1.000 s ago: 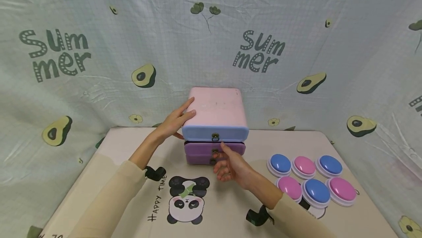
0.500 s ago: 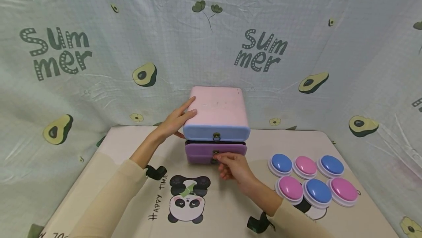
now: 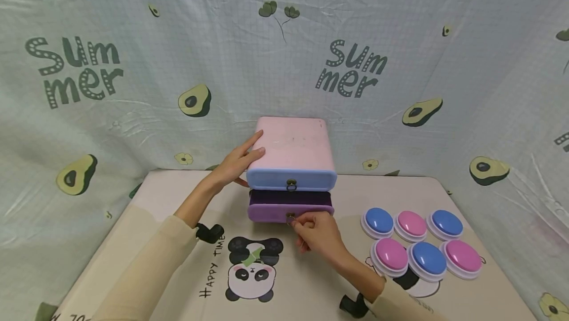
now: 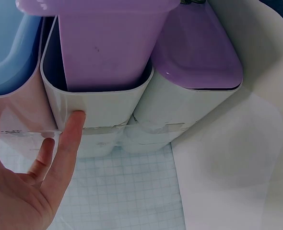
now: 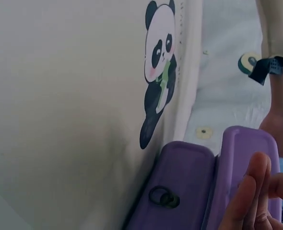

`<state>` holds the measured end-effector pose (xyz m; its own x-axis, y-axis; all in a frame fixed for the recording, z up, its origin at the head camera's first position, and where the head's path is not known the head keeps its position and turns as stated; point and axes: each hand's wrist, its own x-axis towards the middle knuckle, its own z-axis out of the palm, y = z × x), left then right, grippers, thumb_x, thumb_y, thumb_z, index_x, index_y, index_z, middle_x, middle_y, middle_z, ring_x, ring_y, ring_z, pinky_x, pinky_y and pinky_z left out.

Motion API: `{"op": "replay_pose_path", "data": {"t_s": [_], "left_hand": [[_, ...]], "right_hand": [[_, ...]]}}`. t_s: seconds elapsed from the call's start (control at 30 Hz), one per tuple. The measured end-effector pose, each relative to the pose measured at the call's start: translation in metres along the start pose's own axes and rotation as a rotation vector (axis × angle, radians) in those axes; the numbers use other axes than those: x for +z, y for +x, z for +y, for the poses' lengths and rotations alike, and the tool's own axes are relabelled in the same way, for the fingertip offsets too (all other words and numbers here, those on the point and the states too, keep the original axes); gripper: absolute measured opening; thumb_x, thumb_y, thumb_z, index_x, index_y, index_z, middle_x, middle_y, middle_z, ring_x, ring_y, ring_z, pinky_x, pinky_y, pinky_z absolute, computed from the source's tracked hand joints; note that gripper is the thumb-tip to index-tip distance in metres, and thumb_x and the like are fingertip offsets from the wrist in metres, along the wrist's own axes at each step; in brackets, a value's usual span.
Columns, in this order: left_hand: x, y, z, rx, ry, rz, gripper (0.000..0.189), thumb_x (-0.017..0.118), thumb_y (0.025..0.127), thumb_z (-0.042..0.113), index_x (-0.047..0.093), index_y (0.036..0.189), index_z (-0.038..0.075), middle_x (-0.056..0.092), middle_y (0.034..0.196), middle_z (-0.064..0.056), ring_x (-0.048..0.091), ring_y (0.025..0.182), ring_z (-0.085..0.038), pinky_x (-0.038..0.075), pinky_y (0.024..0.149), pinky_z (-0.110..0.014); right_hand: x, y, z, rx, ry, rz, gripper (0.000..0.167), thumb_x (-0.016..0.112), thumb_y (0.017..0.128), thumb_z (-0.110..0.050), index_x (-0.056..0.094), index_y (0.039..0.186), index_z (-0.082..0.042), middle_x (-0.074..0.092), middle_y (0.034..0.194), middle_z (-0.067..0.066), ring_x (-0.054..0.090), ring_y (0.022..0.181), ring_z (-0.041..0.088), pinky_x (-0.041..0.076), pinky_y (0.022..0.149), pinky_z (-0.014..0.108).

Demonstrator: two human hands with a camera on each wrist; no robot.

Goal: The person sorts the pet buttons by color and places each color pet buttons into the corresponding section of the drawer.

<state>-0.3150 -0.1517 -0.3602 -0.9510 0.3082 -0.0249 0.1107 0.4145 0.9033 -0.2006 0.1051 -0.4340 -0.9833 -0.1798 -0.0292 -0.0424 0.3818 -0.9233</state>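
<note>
A small drawer unit has a pink top and a blue top drawer. Below that, the purple middle drawer stands partly pulled out, its dark inside showing. My right hand pinches the ring pull of this drawer. My left hand rests with spread fingers on the unit's left side and top edge; in the left wrist view a fingertip touches the white casing. A lower purple drawer with its own ring is pushed in.
Several blue and pink push buttons on white bases stand on the table at the right. A printed cloth hangs behind the unit. A panda picture lies flat on the tabletop in front.
My right hand took hold of the ring pull and drew the middle purple drawer toward me, widening the gap under the blue drawer. My left hand stayed in place.
</note>
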Motion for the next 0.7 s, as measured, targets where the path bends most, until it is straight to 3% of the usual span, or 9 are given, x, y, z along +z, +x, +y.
{"op": "replay_pose_path", "data": {"t_s": [0.3,0.7], "left_hand": [[-0.001,0.001,-0.002,0.007,0.002,-0.008,0.068,0.05,0.102,0.06,0.016,0.16,0.056,0.049,0.146,-0.025,0.06,0.125,-0.044,0.064,0.073,-0.056],[0.0,0.0,-0.001,0.01,-0.005,-0.011,0.067,0.05,0.102,0.06,0.016,0.16,0.057,0.047,0.15,-0.024,0.061,0.126,-0.044,0.062,0.077,-0.061]], "right_hand": [[-0.004,-0.019,0.001,-0.084,-0.122,-0.034,0.017,0.072,0.096,-0.02,0.078,0.092,-0.005,0.065,0.054,-0.001,0.062,0.044,0.012,0.052,0.045,0.027],[-0.005,-0.037,0.003,-0.03,-0.009,-0.135,0.022,0.069,0.097,-0.015,0.076,0.097,0.006,0.066,0.056,0.004,0.061,0.044,0.009,0.054,0.044,0.026]]}}
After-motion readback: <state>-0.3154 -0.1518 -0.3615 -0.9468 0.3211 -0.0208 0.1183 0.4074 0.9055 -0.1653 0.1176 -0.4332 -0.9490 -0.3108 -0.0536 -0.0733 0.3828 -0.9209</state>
